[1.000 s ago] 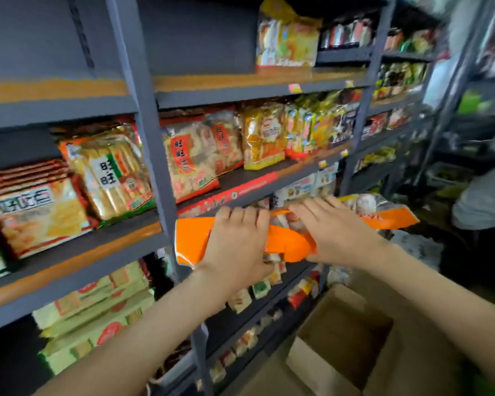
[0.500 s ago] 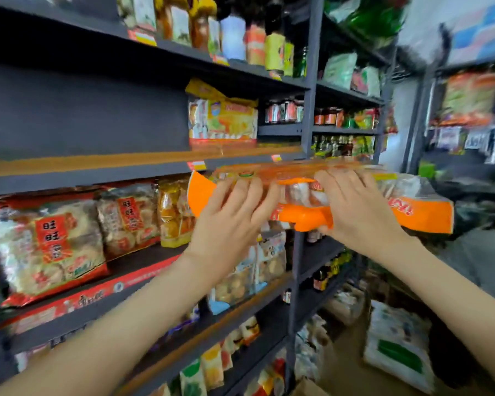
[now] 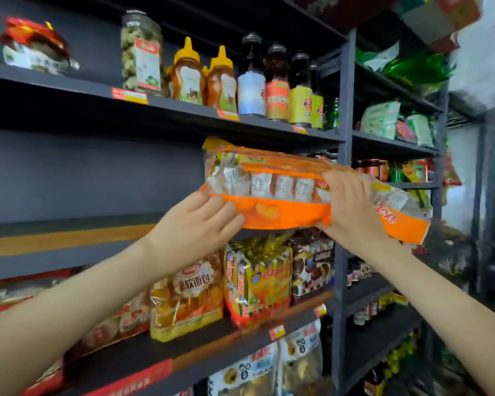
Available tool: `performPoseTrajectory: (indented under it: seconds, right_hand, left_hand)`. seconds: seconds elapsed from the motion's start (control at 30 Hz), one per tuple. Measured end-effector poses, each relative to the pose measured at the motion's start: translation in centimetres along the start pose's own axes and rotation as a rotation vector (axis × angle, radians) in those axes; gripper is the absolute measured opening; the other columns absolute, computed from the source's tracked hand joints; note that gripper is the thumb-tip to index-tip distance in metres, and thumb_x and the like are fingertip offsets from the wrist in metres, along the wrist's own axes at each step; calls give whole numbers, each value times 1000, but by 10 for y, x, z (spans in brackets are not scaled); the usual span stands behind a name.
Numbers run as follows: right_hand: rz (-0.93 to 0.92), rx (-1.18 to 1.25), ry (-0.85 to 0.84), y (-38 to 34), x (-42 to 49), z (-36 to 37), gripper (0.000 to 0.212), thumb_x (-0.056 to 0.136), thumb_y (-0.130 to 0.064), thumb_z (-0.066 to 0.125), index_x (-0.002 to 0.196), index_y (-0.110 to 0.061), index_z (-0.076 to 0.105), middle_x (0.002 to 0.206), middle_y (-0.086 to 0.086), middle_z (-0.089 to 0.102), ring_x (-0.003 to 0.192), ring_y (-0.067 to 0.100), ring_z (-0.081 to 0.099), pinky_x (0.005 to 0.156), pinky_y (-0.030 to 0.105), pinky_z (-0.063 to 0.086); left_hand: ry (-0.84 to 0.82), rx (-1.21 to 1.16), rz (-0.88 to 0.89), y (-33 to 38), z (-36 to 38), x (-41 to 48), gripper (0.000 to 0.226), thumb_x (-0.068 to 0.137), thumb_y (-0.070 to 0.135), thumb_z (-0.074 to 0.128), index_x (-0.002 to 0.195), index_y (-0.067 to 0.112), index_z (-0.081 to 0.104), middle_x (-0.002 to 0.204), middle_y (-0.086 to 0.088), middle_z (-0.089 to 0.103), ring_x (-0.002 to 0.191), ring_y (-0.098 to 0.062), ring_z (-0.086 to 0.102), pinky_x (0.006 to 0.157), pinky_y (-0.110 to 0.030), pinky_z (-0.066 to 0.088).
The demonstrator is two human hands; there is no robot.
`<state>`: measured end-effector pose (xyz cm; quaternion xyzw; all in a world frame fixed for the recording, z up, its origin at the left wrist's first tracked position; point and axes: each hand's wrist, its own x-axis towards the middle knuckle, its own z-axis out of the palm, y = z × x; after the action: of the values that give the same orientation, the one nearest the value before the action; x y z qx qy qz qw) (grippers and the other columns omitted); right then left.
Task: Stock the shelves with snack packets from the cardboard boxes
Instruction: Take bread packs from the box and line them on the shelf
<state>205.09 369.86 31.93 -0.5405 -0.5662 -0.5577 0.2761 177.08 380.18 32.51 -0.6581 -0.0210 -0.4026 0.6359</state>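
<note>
We are gripping orange snack packet (image 3: 283, 214): left hand (image 3: 195, 224) curling under edge, right hand (image 3: 352, 207) clamping top. Risk: overhanging right end snagging upright (image 3: 347, 95), packet sliding off shelf (image 3: 69, 241).

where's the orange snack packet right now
Head view, centre-right: the orange snack packet is held by the left hand and right hand, one level below the honey bottles.

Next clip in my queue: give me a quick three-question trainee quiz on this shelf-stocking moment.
1. True or false: the left hand and right hand both hold the orange snack packet.
2. What stands on the shelf just above the packet? A) dark glass bottles B) folded towels C) paint tins
3. Fill in: the two squeeze bottles have ____ caps.
Key: 1 true; 2 A; 3 yellow.
</note>
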Motion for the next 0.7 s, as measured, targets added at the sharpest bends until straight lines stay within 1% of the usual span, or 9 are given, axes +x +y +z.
performPoseTrajectory:
  seconds: [0.07,0.1,0.2,0.3,0.37,0.47,0.53,0.6,0.7]
  right_hand:
    - [-44,-28,-9,12,13,28,93,47,-16,93,122,2,42,111,26,57,106,33,39,94,43,25]
    - [-68,-40,-7,18,19,41,91,47,-13,93,121,3,43,111,26,57,107,33,40,95,43,26]
    - [-132,-40,9,31,34,75,84,53,-7,89,122,2,43,111,24,57,109,33,41,98,45,26]
    - [-153,7,-26,37,48,102,83,52,-4,85,123,5,44,113,23,56,111,32,40,101,45,23]
    - [-144,57,-58,41,56,117,78,61,-12,82,126,2,42,117,21,55,112,30,40,101,43,24]
    - [-141,143,-133,51,70,135,79,72,-28,79,135,-1,40,131,17,51,121,28,39,104,39,21]
    - [-150,201,-203,58,76,144,86,76,-30,77,145,-3,31,144,16,41,133,28,33,109,34,14]
    - [-136,253,-263,69,82,155,90,82,-34,72,152,-12,20,155,8,28,142,24,22,113,31,9]
    - [-125,280,-302,87,93,177,75,91,-29,63,153,-25,20,158,-2,23,145,19,20,115,36,16]
  left_hand:
    - [-1,-20,-5,-2,22,6,8,93,7,47,91,8,55,81,-8,57,71,-26,49,72,-35,35]
    - [-29,-32,-14,-2,34,10,11,95,17,49,97,7,55,89,-11,60,77,-28,53,74,-37,38]
    - [-189,-61,-94,-3,72,24,59,88,55,58,122,8,50,120,-24,58,105,-39,57,89,-49,44]
    - [-353,-80,-178,-1,103,32,82,80,70,51,137,12,38,131,-30,50,115,-46,52,95,-55,42]
    - [-433,-96,-217,-2,117,37,90,76,68,60,140,12,31,126,-29,52,103,-45,57,83,-51,48]
    - [-489,-86,-233,-7,134,45,93,63,51,80,135,12,35,110,-27,59,83,-41,59,64,-43,47]
    - [-511,-96,-226,-12,145,48,92,58,46,84,132,14,40,108,-28,59,81,-42,59,63,-43,47]
    - [-546,-139,-217,-18,159,52,83,62,46,82,132,15,48,112,-30,58,88,-44,60,68,-47,50]
    - [-540,-160,-262,-26,183,62,55,75,41,59,124,16,63,112,-27,62,96,-45,62,79,-55,50]
